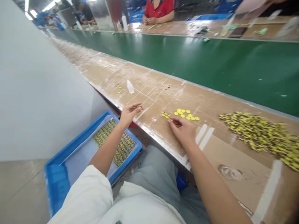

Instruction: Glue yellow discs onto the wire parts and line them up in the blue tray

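Note:
My left hand [129, 114] is over the table's near edge, thumb and fingertips pinched on a small yellow piece [139, 106]. My right hand [183, 128] rests low over the tabletop, its fingertips closed on a small yellow-and-brown piece [170, 120]. Just beyond those fingers lies a little cluster of yellow-and-dark pieces [165, 114]. Several flat yellow discs [182, 115] are scattered behind my right hand. A white squeeze bottle [130, 86] stands farther along the table, beside a few small yellow pieces [119, 89]. The fine shape of the held pieces is too small to make out.
A large heap of yellow-and-brown pieces [261, 133] covers the table's right side. Below left, a blue tray [56, 155] holds rows of similar pieces [123, 149]. A green conveyor belt [198, 59] runs behind the table. Across it sits a person in a red shirt [158, 9].

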`<state>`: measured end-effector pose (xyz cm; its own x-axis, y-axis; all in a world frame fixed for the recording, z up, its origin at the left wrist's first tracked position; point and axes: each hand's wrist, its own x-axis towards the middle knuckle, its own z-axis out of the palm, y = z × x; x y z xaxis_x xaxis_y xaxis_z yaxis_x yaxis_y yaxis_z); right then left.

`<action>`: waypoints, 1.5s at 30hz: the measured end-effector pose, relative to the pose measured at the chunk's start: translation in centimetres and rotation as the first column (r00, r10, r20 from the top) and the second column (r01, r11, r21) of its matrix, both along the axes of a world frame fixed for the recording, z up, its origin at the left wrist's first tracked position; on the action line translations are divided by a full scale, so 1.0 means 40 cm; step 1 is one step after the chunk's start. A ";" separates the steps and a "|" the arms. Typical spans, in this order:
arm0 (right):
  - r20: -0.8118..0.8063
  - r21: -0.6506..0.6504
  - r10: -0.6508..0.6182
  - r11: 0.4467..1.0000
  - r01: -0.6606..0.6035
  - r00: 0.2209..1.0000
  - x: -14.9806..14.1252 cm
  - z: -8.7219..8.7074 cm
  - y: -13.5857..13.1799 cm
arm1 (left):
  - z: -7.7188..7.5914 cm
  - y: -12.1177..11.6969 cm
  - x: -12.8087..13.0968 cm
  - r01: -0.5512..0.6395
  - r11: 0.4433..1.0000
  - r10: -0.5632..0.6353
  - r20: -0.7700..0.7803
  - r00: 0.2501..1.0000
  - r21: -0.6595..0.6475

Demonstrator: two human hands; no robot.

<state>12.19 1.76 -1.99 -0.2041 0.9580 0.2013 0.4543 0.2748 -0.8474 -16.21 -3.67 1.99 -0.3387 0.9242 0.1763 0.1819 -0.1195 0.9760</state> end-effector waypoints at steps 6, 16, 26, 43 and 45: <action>0.044 -0.052 -0.040 0.998 0.042 0.998 0.001 -0.009 0.003 | 0.003 -0.506 -0.225 -0.558 0.789 0.552 -0.102 0.828 -0.256; 0.123 -0.092 -0.132 0.985 0.144 0.984 -0.015 0.018 -0.011 | -0.253 -0.896 -0.160 -0.421 0.425 0.329 -0.297 0.896 -0.801; 0.143 -0.095 -0.167 0.979 0.181 0.976 -0.025 0.045 -0.026 | -0.361 -0.840 -0.164 -0.424 0.278 0.128 -0.405 0.905 -0.862; 0.118 -0.036 -0.149 0.987 0.154 0.982 -0.020 0.027 -0.020 | -0.393 -0.842 -0.146 -0.550 0.208 0.293 -0.485 0.824 -0.809; 0.134 -0.033 -0.153 0.987 0.159 0.979 -0.019 0.019 -0.015 | -0.392 -0.838 -0.143 -0.555 0.213 0.311 -0.482 0.819 -0.804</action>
<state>11.43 1.16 -1.22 -0.0735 0.9873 0.1409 0.5961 0.1568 -0.7874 -21.93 -37.20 -13.70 -0.8160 0.2553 -0.5187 0.0719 0.9351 0.3471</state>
